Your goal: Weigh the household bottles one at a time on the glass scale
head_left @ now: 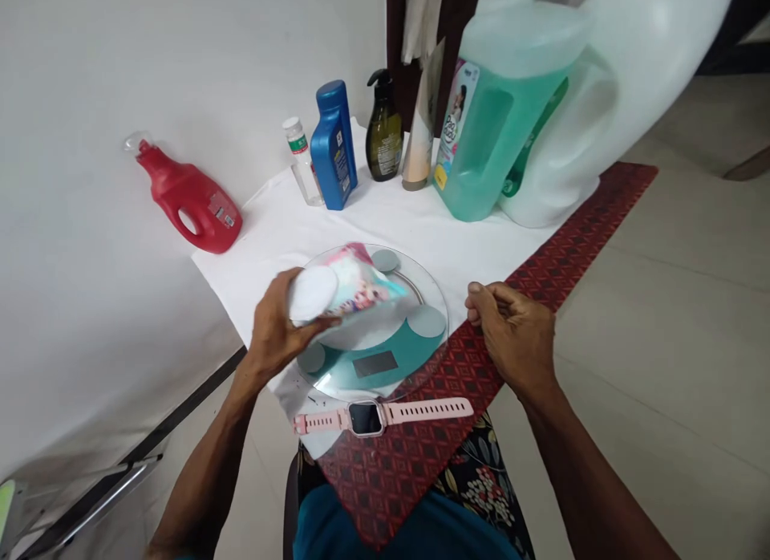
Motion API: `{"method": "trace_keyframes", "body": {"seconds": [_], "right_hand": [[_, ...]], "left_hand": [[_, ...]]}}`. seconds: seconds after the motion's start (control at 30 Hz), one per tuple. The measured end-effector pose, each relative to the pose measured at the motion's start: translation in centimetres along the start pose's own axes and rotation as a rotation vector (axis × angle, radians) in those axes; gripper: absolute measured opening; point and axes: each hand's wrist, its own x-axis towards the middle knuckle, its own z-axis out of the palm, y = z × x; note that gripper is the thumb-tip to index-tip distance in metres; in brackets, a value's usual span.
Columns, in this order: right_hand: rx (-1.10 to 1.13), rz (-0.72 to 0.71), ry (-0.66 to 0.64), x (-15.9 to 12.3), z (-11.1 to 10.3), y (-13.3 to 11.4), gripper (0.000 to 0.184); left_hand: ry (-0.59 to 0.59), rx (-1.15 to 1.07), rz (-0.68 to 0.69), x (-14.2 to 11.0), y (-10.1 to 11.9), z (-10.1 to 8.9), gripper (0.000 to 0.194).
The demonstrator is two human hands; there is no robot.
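Observation:
My left hand (278, 326) is closed around a pink-and-teal printed pack with a white round end (361, 291), slightly blurred. It is held tilted over the round glass weighing scale (378, 337), and I cannot tell whether it touches the glass. To the right of the scale is my right hand (517, 331), its fingers curled in and thumb against them, with nothing visible in it. A pink-strapped smartwatch (366, 418) lies stretched out along the near edge of the scale.
On the white cloth (475, 251) stand a clear bottle (305, 171), blue bottles (334, 151), a dark pump bottle (383, 135), a beige tube (418, 139), a green-liquid jug (481, 143) and a large white jug (607, 87). A red jug (198, 195) stands at left. Red patterned cloth (385, 472) borders the table.

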Motion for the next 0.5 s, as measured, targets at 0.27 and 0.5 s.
{"method": "trace_keyframes", "body": {"seconds": [0.27, 0.5], "right_hand": [[-0.025, 0.011, -0.003, 0.1, 0.0, -0.5, 0.054], [-0.035, 0.005, 0.005, 0.1, 0.0, -0.6, 0.056]], "left_hand": [[0.233, 0.22, -0.351, 6.7, -12.2, -4.1, 0.073], [0.322, 0.322, -0.587, 10.5, -18.9, -1.1, 0.073]]}}
